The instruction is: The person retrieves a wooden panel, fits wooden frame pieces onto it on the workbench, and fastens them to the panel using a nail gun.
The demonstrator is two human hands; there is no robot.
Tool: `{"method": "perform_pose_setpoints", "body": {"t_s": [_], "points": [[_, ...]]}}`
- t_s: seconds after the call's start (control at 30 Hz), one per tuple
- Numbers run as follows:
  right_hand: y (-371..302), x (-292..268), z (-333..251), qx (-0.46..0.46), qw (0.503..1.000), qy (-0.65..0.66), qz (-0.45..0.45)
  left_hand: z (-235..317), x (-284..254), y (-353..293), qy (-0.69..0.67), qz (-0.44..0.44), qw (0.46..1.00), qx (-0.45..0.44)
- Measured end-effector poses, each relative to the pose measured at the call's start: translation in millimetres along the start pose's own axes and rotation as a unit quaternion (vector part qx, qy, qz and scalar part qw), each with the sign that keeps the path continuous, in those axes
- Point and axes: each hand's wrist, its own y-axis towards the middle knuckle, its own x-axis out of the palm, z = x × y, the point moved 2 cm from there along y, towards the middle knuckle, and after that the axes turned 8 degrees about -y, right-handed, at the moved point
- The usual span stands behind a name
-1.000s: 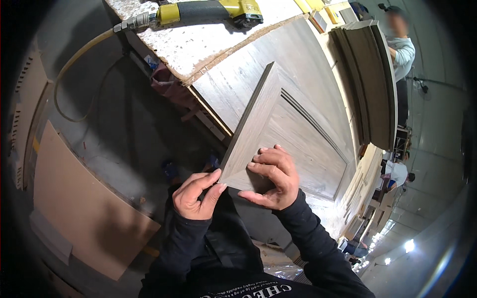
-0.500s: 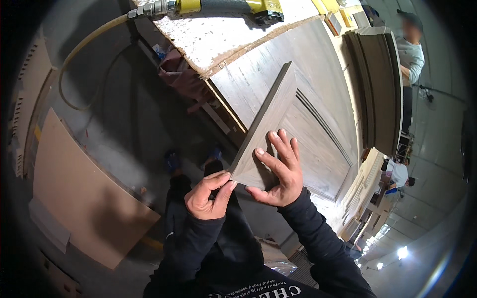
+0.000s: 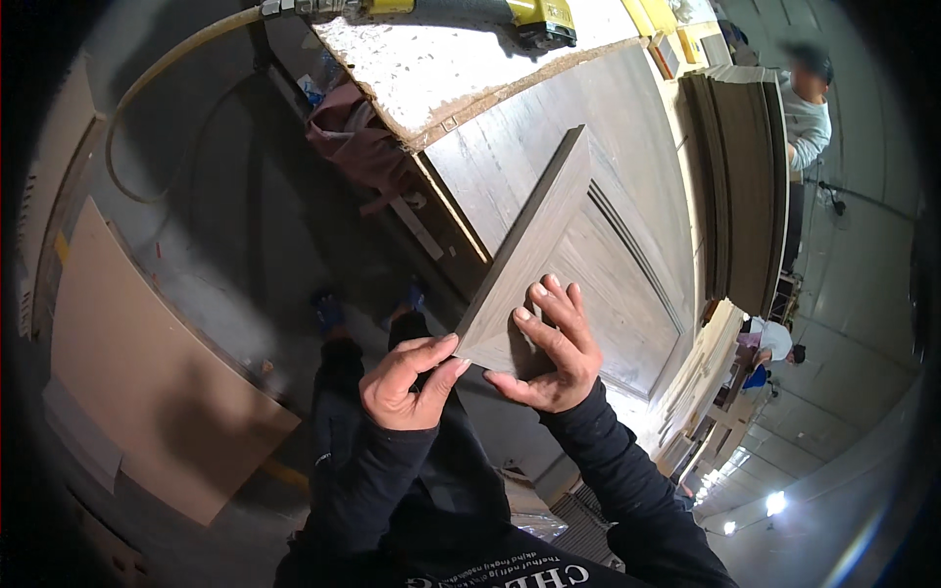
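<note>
A grey-brown wood-grain cabinet door (image 3: 616,257) with a raised frame and dark grooves leans at a slant, one corner pointing toward me. At that near corner my left hand (image 3: 404,384) pinches the edge between thumb and fingers. Whether a small piece is also between those fingertips, I cannot tell. My right hand (image 3: 559,355) rests on the door's face near the same corner, fingers spread and its thumb along the lower edge. Beneath the door lies a larger grey panel (image 3: 534,122) on the workbench.
A yellow and black air tool (image 3: 534,22) with a hose (image 3: 147,83) lies on the white worn bench top (image 3: 387,73). Stacked dark panels (image 3: 740,186) stand at the right. A pale board (image 3: 147,372) is at the left. One person (image 3: 809,113) stands beyond the stack, another (image 3: 772,341) farther off.
The view has shifted slightly. My hands keep their places at the door's corner, with the right fingers drawn a little closer together.
</note>
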Motion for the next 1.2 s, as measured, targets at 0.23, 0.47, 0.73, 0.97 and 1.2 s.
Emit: {"method": "perform_pose_setpoints", "body": {"t_s": [0.23,0.47,0.73,0.97,1.2], "points": [[2.6,1.6,-1.2,-0.011,1.0,-0.01,0.008,-3.2,-2.7,2.0,-0.022,-0.014,1.0,0.001],[4.2,0.0,-4.3,-0.001,0.999,-0.035,-0.005,1.9,3.6,-3.0,-0.101,-0.023,0.988,-0.113],[3.9,0.5,-4.7,-0.009,0.999,-0.037,0.006,-1.3,3.1,-1.6,-0.026,-0.004,0.998,-0.048],[5.2,-0.4,-6.7,-0.015,0.999,-0.046,-0.003,-0.6,7.1,-4.6,-0.025,0.01,0.998,-0.048],[4.2,0.5,-5.7,-0.012,0.999,-0.041,0.003,-5.4,6.8,-11.7,-0.032,0.043,0.997,-0.054]]}}
